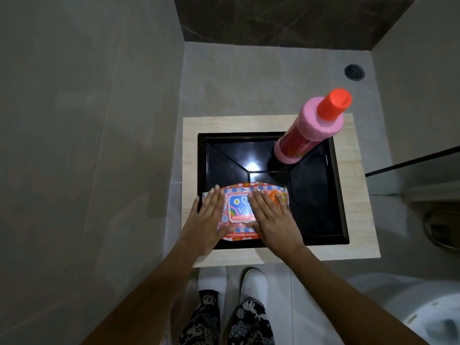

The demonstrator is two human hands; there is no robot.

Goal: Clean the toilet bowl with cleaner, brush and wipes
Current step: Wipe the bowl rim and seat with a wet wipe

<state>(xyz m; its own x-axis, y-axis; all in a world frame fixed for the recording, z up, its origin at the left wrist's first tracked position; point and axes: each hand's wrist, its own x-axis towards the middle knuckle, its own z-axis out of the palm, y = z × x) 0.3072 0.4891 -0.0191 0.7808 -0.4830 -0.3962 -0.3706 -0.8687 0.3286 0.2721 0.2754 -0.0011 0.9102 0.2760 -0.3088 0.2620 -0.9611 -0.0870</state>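
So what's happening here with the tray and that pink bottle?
A person stands in a bathroom with both hands, left and right, laid flat on a pack of wipes at the near edge of a black tray. The pink cleaner bottle stands upright in the tray's far corner, untouched. The toilet is at lower right.

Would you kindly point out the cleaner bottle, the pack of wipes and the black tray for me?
cleaner bottle [314, 125]: head view, on its pink shoulder below the red cap.
pack of wipes [240, 207]: head view, on the blue label between the two hands.
black tray [337, 195]: head view, on its right rim.
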